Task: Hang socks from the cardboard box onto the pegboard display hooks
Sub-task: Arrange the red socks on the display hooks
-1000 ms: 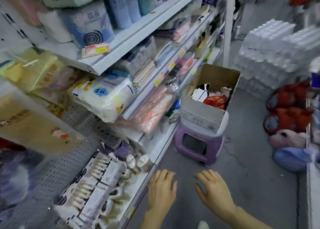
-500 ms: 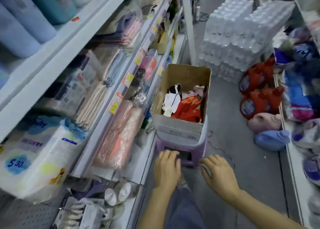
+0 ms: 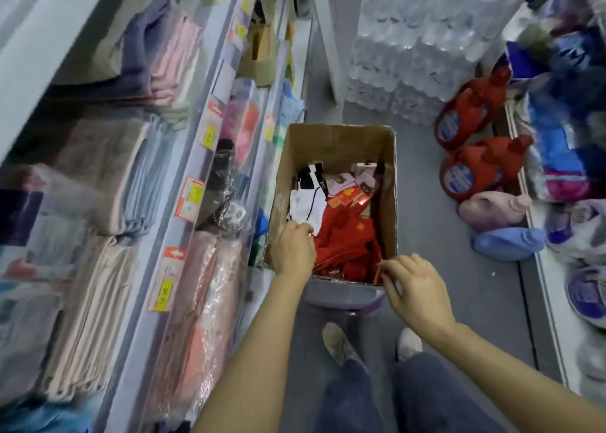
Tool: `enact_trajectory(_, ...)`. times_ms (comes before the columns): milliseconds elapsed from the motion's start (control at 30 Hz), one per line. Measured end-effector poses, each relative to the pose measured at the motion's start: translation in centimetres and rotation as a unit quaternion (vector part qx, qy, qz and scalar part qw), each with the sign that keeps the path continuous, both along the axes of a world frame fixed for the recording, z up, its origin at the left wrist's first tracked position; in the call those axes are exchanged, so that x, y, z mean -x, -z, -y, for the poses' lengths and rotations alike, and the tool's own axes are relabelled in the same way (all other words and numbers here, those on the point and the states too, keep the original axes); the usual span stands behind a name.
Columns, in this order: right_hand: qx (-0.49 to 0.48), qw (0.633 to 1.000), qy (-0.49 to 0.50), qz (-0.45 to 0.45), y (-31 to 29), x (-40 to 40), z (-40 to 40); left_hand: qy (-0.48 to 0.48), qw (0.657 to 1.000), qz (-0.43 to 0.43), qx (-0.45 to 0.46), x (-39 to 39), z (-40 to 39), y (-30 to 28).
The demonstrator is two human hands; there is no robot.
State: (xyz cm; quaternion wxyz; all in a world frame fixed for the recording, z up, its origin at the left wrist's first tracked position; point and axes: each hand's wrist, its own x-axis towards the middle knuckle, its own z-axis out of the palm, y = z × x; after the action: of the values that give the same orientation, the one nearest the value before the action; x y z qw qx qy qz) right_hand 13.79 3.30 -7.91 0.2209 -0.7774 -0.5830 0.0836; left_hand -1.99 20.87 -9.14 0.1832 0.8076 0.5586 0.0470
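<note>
An open cardboard box stands on a purple stool in the aisle. Inside lie white socks with black trim, red socks and pale pink socks on cards. My left hand reaches into the box's near left corner, its fingertips bent down onto the white socks; whether it grips them is hidden. My right hand hovers at the box's near right corner, fingers spread and relaxed, holding nothing. No pegboard shows in this view.
Shelves of bagged towels and cloths run along the left. Stacked water bottle packs stand behind the box. Red detergent jugs, a pink jug and a blue jug lie on the floor by the right shelf. My feet are below the stool.
The view swung from the pegboard and shelves down onto the box. Both hands moved forward from the stool's front; the left went into the box onto the white socks, the right reached the box's corner.
</note>
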Motion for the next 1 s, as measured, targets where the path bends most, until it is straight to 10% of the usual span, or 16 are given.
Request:
enact_trajectory(233,0.006,0.995,-0.093,0.034,2.5,-3.6,-3.2,0.071,0.937,-0.224,0.257,-5.2,-3.9,8.1)
enact_trajectory(533,0.028,0.974,-0.221,0.045,2.9,-7.1,-6.9,0.077,0.878,-0.340,0.327,-7.2,-2.1,14.1)
enact_trajectory(1000,0.157,0.950,-0.259,-0.080,3.1,-7.2,-17.5,0.094,0.904,-0.078,0.410,-6.3,-10.2,1.0)
